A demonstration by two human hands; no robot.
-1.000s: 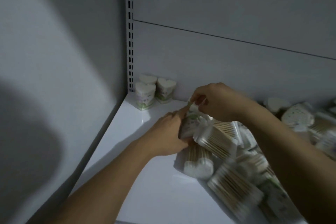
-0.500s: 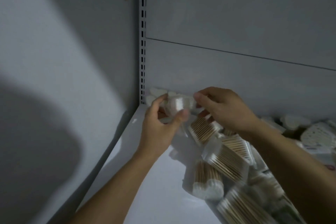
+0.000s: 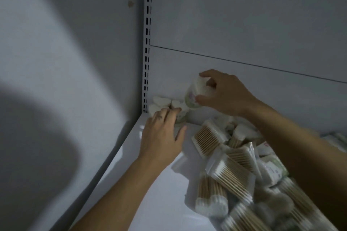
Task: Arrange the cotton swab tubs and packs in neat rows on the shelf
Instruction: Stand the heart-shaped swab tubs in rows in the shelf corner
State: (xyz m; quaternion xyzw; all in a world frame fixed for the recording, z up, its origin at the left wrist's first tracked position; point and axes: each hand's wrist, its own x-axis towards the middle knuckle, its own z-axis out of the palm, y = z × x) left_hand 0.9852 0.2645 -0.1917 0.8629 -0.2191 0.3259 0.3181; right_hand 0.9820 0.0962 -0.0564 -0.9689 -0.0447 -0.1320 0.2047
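Heart-shaped white cotton swab tubs [image 3: 158, 101] stand in the back left corner of the white shelf [image 3: 150, 193]. My left hand [image 3: 161, 135] holds another tub [image 3: 180, 118] upright on the shelf just right of them, fingers and thumb round it. My right hand [image 3: 223, 93] grips a further tub [image 3: 194, 93] by its lid, tilted in the air above that spot near the back wall. A loose heap of clear swab packs [image 3: 231, 172] lies to the right, partly under my right forearm.
The grey side wall [image 3: 75, 80] and the slotted upright [image 3: 147, 43] close off the left. The back panel [image 3: 244, 24] stands right behind the tubs. More heart tubs [image 3: 244, 131] lie tumbled behind the packs. Bare shelf lies at front left.
My left hand has lowered its tub to the shelf beside the corner tubs. My right hand has lifted a second tub from the heap up to the back wall.
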